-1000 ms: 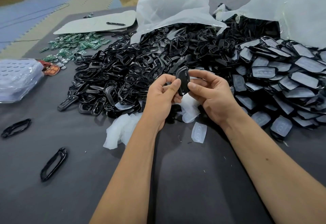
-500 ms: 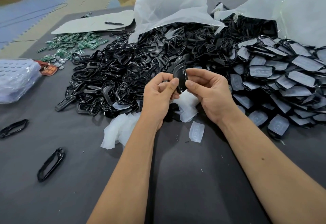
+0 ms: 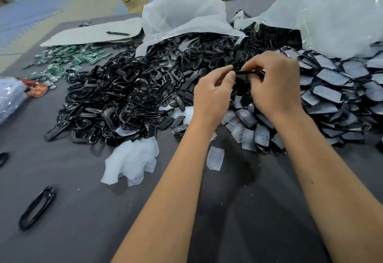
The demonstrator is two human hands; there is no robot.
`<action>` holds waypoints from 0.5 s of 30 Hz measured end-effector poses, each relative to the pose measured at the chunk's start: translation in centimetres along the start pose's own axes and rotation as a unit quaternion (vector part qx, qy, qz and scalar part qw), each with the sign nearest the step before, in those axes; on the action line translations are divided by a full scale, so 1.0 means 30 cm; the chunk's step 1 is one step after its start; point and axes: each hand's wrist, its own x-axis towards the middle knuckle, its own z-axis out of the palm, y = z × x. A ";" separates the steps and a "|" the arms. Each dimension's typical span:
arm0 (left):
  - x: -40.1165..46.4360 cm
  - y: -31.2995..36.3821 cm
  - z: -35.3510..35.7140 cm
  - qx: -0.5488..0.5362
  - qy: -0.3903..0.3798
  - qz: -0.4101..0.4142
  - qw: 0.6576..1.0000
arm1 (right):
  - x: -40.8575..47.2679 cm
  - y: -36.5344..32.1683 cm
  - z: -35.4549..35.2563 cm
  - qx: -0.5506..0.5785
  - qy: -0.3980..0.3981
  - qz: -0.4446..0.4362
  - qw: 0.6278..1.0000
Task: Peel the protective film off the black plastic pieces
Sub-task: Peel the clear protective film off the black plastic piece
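Note:
A small black plastic piece [image 3: 243,74] is pinched between my left hand [image 3: 213,95] and my right hand [image 3: 273,82], held edge-on above the pile. Whether film is still on it is hidden by my fingers. To the right spreads a heap of black pieces with grey film [image 3: 335,88] on them. A larger heap of bare black pieces and frames [image 3: 124,97] fills the left and middle of the table. Peeled clear film lies crumpled [image 3: 132,161] near the front, and one loose film [image 3: 215,158] lies between my forearms.
The grey table [image 3: 238,221] carries two open white plastic bags [image 3: 186,16] at the back, green circuit boards [image 3: 68,59] at the far left, a clear bag [image 3: 10,97] at the left edge and a lone black frame [image 3: 37,207] near the front left.
Both hands have risen and moved away from me, over the pile. The black piece has turned from upright and face-on to lying flat and edge-on between my fingertips.

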 end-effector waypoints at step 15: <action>0.029 0.063 0.274 0.274 -0.107 0.119 0.948 | 0.116 0.177 -0.160 -0.166 -0.046 0.192 0.966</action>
